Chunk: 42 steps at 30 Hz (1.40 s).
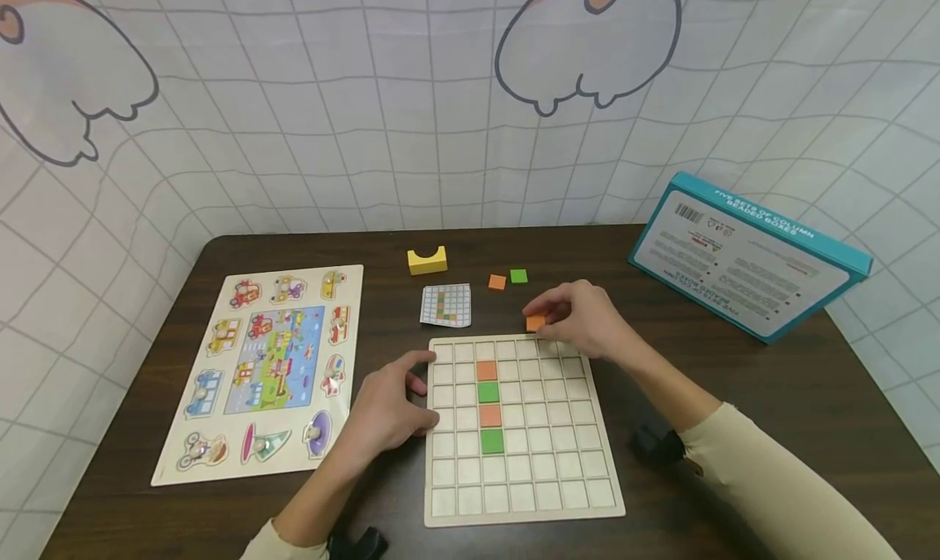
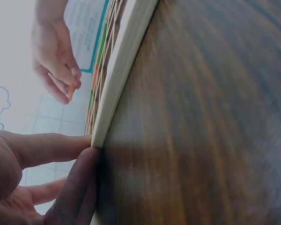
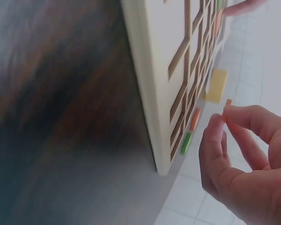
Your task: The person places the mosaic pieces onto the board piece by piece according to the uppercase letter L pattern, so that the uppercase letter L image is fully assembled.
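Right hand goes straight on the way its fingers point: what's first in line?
Probably the small printed card, left of the right hand in the head view. Its height above the table is unclear, so it might pass over.

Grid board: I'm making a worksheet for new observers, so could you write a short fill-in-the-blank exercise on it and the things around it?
1. The tile pinched by the right hand is coloured ____.
2. The left hand touches the board at its ____ edge.
3. The number of green tiles lying in the grid is ____.
4. Beyond the small card sits a block coloured ____.

Missing words: orange; left; two; yellow.
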Motion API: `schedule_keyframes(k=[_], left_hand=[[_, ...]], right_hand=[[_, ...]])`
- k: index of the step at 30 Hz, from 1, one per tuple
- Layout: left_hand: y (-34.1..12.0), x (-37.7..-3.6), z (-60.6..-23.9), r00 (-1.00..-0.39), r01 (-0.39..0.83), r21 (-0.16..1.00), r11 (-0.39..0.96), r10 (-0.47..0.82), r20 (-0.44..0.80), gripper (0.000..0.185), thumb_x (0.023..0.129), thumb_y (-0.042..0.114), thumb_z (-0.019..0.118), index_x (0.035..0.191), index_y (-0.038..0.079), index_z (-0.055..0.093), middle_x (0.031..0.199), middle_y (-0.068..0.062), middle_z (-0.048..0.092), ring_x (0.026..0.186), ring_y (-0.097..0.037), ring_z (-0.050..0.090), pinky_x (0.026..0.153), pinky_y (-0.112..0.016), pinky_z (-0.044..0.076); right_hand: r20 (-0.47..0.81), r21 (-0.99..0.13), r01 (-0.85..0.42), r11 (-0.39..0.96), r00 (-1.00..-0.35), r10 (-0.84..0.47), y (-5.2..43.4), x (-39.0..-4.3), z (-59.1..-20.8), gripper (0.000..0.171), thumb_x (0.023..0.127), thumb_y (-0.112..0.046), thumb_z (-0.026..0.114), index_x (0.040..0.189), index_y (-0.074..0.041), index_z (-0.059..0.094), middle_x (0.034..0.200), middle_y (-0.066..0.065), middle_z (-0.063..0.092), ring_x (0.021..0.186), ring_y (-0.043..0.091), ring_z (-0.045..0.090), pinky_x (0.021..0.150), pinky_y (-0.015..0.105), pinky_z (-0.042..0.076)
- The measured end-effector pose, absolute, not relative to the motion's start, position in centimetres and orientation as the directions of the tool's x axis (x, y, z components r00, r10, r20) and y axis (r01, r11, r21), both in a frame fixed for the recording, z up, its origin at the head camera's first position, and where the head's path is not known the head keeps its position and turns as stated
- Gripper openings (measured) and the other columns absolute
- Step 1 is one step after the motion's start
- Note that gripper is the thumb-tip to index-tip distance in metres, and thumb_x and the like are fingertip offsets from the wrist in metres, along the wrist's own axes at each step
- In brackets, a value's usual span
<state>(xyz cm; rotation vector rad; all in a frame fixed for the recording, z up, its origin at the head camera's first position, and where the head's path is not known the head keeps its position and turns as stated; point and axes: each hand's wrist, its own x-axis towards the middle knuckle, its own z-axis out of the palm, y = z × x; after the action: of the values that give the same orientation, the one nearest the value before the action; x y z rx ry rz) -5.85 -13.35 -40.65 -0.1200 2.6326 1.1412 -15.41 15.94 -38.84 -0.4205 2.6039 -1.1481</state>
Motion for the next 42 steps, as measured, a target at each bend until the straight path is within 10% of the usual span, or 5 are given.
schedule_keyframes(k=[42], left_hand=[[-13.4,-5.9,-40.5,-0.959,-0.179,0.703,0.688,0.038,-0.281,0.079,0.07,0.002,0.087,0.143,0.017,0.061,0.093,-0.005,0.066,0.061,-0.014,0.06,0.055,-0.029,0.049]], right_hand=[[-0.091,-0.784,-0.205,0.586,-0.896,-0.435,12.4,-7.4,-38.4,0.029,0.081,0.0,0.08,0.105,-0.016,0.082,0.1,-0.005,0.071,0.088,0.015,0.062,0.074,0.024,0.056]])
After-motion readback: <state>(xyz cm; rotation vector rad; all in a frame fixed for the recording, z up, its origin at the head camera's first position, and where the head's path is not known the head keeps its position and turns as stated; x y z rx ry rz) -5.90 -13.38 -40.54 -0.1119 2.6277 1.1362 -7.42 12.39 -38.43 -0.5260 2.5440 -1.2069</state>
